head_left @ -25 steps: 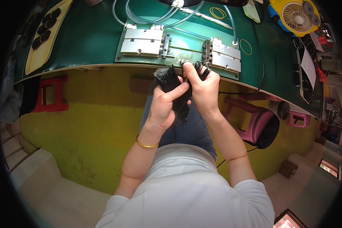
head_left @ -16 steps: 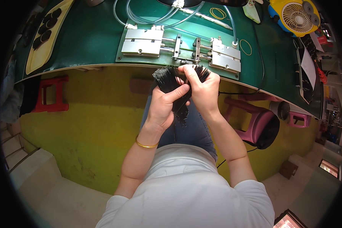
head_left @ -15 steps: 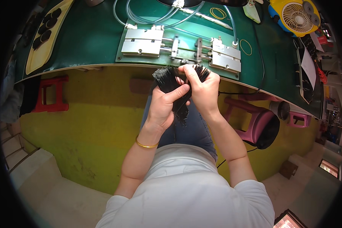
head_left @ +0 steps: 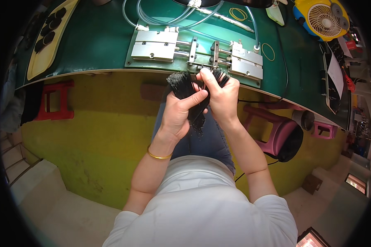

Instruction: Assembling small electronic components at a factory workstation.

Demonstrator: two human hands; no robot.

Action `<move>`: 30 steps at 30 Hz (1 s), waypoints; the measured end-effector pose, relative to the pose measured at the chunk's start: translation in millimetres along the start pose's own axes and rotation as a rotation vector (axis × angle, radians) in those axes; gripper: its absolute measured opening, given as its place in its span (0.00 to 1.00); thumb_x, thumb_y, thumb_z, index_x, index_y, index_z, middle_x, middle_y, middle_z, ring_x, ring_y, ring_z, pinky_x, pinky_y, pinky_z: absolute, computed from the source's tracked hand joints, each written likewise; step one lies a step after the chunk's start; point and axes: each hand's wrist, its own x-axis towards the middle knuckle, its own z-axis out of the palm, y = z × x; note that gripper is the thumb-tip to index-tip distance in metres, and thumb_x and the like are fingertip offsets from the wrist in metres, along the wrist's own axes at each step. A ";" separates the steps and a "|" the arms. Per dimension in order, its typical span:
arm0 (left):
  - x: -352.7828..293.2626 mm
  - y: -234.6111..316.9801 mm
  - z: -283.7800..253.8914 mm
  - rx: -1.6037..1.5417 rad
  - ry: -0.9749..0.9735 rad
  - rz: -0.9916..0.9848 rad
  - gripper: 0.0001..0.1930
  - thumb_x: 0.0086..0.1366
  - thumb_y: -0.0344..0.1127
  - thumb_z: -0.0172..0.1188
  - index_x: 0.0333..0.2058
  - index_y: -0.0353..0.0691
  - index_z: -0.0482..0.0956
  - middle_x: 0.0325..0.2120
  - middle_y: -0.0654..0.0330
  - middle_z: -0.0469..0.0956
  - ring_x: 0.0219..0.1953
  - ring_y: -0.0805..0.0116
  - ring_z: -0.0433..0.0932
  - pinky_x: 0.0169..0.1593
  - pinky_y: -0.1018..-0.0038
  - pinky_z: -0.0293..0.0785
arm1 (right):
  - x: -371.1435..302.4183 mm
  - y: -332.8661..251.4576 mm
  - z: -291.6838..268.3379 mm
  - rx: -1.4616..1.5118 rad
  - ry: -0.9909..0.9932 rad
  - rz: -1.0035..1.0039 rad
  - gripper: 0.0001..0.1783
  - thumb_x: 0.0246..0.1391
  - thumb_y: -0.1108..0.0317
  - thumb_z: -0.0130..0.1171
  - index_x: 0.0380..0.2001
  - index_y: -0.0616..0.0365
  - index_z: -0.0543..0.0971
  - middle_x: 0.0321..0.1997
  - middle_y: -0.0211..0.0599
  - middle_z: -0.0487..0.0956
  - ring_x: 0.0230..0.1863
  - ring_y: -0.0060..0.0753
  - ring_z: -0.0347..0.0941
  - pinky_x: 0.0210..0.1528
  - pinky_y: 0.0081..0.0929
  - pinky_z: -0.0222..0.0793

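Note:
My left hand [head_left: 178,111] is closed round a thick bundle of thin black strands [head_left: 180,83], whose ends fan out above the fingers and hang below the palm. My right hand [head_left: 224,95] grips a smaller bunch of the same black strands [head_left: 221,77], with its thumb and index finger pinched at the front edge of the bench. Just beyond the fingertips sits a pneumatic clamp fixture: a left silver cylinder block [head_left: 154,46] and a right silver cylinder block [head_left: 246,61], each with rods carrying a dark upright jaw. Whether a strand reaches between the jaws is hidden by my fingers.
Clear air hoses [head_left: 185,18] loop behind the fixture on the green bench [head_left: 95,41]. A cream tray [head_left: 62,35] with several black bundles lies at the left. At the right are a yellow fan [head_left: 323,20] and rubber bands [head_left: 268,52]. Below stand a red stool [head_left: 53,101] and a pink stool [head_left: 272,133].
The fixture's jaws, blurred before, now look sharp, and the left one stands slightly further right. Both hands keep their grip on the black strands and have barely shifted.

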 end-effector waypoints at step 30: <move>-11.8 9.9 4.0 -0.092 0.021 -0.009 0.09 0.52 0.21 0.55 0.34 0.34 0.73 0.26 0.58 0.74 0.24 0.70 0.74 0.27 0.76 0.74 | -4.5 -4.4 0.2 -0.036 0.001 0.018 0.13 0.50 0.66 0.55 0.17 0.62 0.76 0.14 0.26 0.71 0.15 0.12 0.64 0.15 0.12 0.58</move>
